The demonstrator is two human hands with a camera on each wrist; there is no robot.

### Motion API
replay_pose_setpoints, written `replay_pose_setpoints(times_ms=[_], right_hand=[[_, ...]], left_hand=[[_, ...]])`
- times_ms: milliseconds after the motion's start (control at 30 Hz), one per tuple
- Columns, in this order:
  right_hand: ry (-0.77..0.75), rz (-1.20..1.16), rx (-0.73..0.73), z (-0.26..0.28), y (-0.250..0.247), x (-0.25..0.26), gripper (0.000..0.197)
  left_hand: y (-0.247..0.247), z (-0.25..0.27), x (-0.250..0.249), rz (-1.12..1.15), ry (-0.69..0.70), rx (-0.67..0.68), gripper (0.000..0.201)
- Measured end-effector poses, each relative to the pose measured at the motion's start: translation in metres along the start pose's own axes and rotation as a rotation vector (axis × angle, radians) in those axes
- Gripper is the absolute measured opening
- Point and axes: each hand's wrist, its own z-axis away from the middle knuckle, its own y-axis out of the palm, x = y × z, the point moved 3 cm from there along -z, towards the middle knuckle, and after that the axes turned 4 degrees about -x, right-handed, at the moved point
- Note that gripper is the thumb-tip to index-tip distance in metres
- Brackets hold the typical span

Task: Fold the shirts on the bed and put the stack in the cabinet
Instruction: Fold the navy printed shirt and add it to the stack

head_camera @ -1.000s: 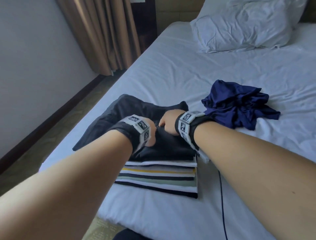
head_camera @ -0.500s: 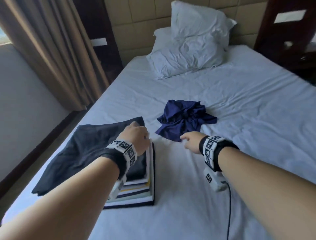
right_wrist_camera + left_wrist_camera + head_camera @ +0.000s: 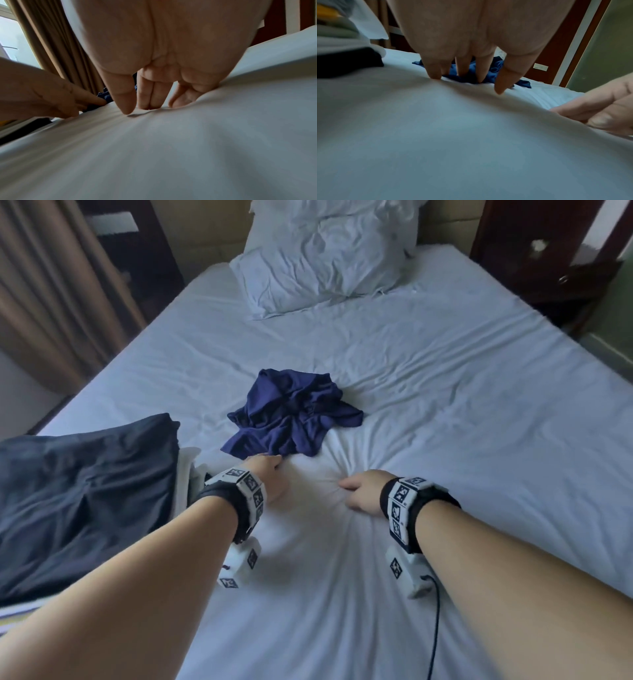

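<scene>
Since half a second earlier, your left hand [image 3: 270, 479] had left the dark shirt [image 3: 85, 498] on the stack at the bed's [image 3: 445, 405] left edge. Its straight fingers [image 3: 435, 70] now pressed the sheet, touching the crumpled navy shirt [image 3: 291, 416] mid-bed. Your right hand [image 3: 363, 491] pressed beside it, fingers [image 3: 126, 97] loosely spread, holding nothing

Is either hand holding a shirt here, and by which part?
No. Both the left hand and right hand press fingertips into the bed sheet, gripping nothing.
</scene>
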Motion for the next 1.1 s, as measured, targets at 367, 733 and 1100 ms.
replay_pose_setpoints(times_ms=[367,733,1100], right_hand=[[-0.093,-0.222,-0.180,0.044,-0.048,0.015,0.049],[-0.385,-0.356,-0.589,0.204,-0.157,0.060,0.010],[-0.309,-0.256,-0.896,0.358,-0.248,0.027,0.007]], left_hand=[[-0.127,0.084,-0.065,0.388,0.101,-0.272,0.028],[-0.236,0.219,-0.136,0.453,0.402,-0.424,0.036],[-0.313,0.327,-0.126,0.395,0.278,-0.714,0.042]])
